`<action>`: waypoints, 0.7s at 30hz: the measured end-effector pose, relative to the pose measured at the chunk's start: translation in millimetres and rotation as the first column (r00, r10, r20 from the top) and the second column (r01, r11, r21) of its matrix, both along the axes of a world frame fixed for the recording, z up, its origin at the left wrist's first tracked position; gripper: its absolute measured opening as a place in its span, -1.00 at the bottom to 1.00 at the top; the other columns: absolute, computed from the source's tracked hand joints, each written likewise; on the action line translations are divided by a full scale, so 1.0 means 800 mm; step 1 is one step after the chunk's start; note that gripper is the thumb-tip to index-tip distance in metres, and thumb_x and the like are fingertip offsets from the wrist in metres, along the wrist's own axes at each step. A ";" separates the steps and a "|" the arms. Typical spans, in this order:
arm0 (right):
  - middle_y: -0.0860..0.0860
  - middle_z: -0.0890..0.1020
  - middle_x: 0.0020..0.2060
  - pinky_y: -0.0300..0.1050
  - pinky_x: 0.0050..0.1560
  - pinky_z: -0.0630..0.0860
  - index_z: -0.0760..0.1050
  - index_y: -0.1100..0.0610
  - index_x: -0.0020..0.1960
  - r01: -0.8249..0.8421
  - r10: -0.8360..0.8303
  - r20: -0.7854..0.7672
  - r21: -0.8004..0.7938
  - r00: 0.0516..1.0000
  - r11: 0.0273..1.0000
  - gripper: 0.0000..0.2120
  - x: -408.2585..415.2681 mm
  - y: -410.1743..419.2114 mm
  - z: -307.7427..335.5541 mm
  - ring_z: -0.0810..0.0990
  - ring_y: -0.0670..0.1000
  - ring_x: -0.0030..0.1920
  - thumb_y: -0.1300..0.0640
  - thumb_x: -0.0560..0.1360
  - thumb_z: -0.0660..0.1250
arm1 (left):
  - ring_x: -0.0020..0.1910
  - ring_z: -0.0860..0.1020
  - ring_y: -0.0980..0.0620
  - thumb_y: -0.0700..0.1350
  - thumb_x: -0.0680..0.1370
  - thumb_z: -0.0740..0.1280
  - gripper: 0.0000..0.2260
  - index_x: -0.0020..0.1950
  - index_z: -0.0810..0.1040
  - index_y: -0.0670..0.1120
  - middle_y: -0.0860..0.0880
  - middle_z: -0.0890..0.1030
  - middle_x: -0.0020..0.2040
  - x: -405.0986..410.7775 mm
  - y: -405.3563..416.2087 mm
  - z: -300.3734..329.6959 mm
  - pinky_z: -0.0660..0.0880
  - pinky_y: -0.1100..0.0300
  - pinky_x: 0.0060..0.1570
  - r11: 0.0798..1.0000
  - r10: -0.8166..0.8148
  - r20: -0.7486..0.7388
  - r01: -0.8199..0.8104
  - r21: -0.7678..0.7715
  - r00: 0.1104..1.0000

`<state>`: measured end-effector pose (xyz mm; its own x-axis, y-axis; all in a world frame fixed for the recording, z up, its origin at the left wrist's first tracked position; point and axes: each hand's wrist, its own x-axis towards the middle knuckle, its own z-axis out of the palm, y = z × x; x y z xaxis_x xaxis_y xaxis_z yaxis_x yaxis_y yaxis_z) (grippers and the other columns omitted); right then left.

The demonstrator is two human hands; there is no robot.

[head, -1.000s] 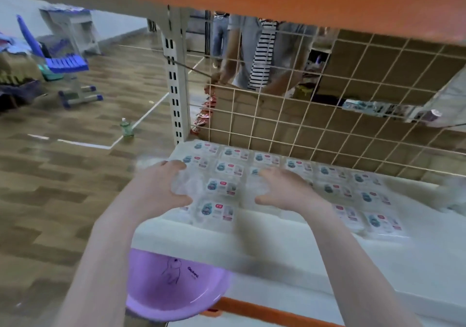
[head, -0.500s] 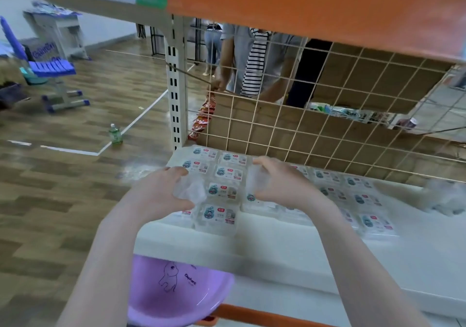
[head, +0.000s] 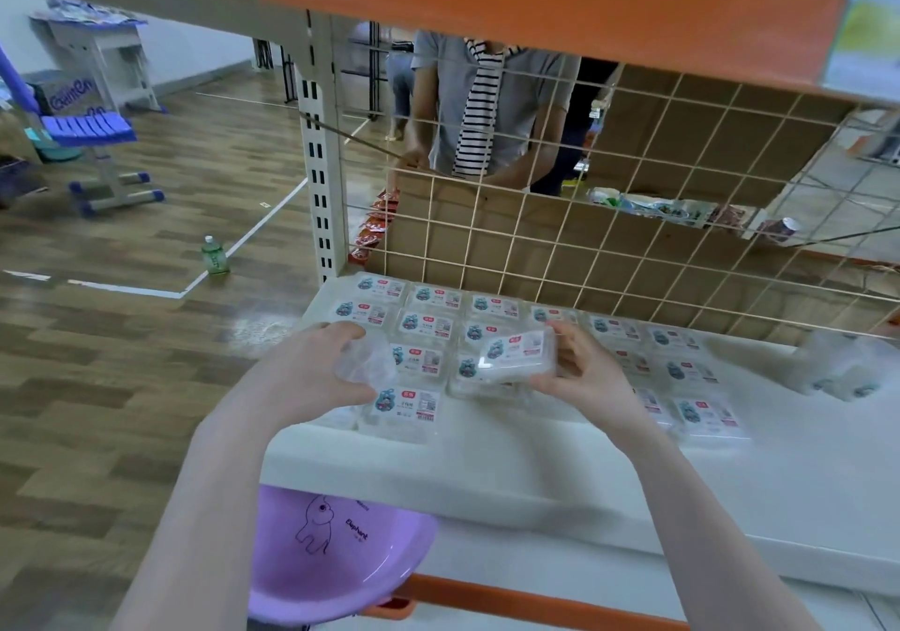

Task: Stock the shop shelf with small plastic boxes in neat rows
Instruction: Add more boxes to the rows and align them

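Note:
Several small clear plastic boxes with blue-and-red labels lie in rows point(head: 424, 326) on the white shelf point(head: 535, 460). My right hand point(head: 587, 370) grips one such box point(head: 516, 355), tilted and lifted just above the rows. My left hand point(head: 316, 367) holds another clear box point(head: 367, 362) at the shelf's left end, its label hidden. More boxes point(head: 691, 372) continue to the right.
A wire grid point(head: 584, 221) backs the shelf, with a person standing behind it. A crumpled clear bag point(head: 842, 367) lies at the right. A purple basin point(head: 331, 552) sits below the shelf. A white upright point(head: 319, 153) stands at the left; a bottle point(head: 214, 255) is on the floor.
My right hand has lifted a box off the rows and tilted it so its label shows. My left hand has stayed at the left end holding its box.

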<state>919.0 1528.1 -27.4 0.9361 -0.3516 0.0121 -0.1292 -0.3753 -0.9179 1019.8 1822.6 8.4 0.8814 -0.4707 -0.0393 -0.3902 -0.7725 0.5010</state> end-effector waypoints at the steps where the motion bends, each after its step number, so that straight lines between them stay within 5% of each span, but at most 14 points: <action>1: -0.07 0.53 0.21 -0.16 0.19 0.45 0.37 0.02 0.33 0.001 -0.001 -0.009 -0.046 1.000 0.999 -0.38 -0.004 -0.004 -0.004 0.50 -0.06 0.22 0.21 0.33 0.50 | 0.23 0.45 0.05 0.05 0.36 0.49 -0.34 0.40 0.34 0.04 0.06 0.45 0.30 -0.001 -0.002 -0.001 0.39 0.16 0.12 1.000 0.000 -0.003 0.000 0.001 1.000; 7: -0.05 0.36 0.36 -0.02 0.32 0.37 0.26 0.04 0.45 -0.049 0.010 -0.117 -0.338 0.993 0.940 -0.27 -0.013 -0.011 -0.009 0.37 0.00 0.33 0.09 0.35 0.50 | 0.24 0.45 0.05 0.04 0.36 0.50 -0.34 0.40 0.33 0.03 0.05 0.44 0.31 -0.005 -0.013 -0.002 0.38 0.20 0.09 1.000 -0.001 -0.021 0.001 0.003 1.000; 12: -0.08 0.26 0.44 -0.19 0.26 0.24 0.17 -0.01 0.48 -0.170 0.062 -0.188 -0.637 0.980 0.752 -0.24 -0.002 -0.006 0.002 0.25 -0.03 0.40 -0.07 0.38 0.42 | 0.26 0.43 0.05 0.02 0.37 0.50 -0.34 0.41 0.33 0.02 0.04 0.43 0.33 -0.008 -0.018 -0.001 0.39 0.16 0.15 1.000 0.005 -0.026 -0.005 0.003 1.000; 16: -0.05 0.27 0.43 -0.08 0.30 0.29 0.18 0.01 0.48 -0.261 0.074 -0.279 -0.724 0.957 0.639 -0.30 0.013 0.001 0.010 0.26 0.00 0.39 -0.08 0.42 0.36 | 0.26 0.43 0.05 0.02 0.37 0.49 -0.35 0.40 0.33 0.03 0.04 0.43 0.32 -0.010 -0.018 -0.002 0.39 0.16 0.16 1.000 0.007 -0.030 -0.006 0.010 1.000; 21: -0.06 0.37 0.32 -0.12 0.23 0.34 0.30 0.03 0.41 -0.257 0.082 -0.264 -0.746 0.961 0.614 -0.36 0.011 0.011 0.022 0.34 -0.02 0.30 -0.06 0.37 0.36 | 0.24 0.44 0.07 0.03 0.36 0.49 -0.36 0.39 0.34 0.04 0.07 0.44 0.30 -0.013 -0.014 -0.006 0.40 0.14 0.16 1.000 0.011 -0.028 -0.011 -0.001 1.000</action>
<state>928.1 1536.8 -9.6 0.9913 -0.1298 0.0231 -0.1201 -0.9615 -0.2471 1009.8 1811.2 3.7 0.8850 -0.4612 -0.0635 -0.3675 -0.7759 0.5128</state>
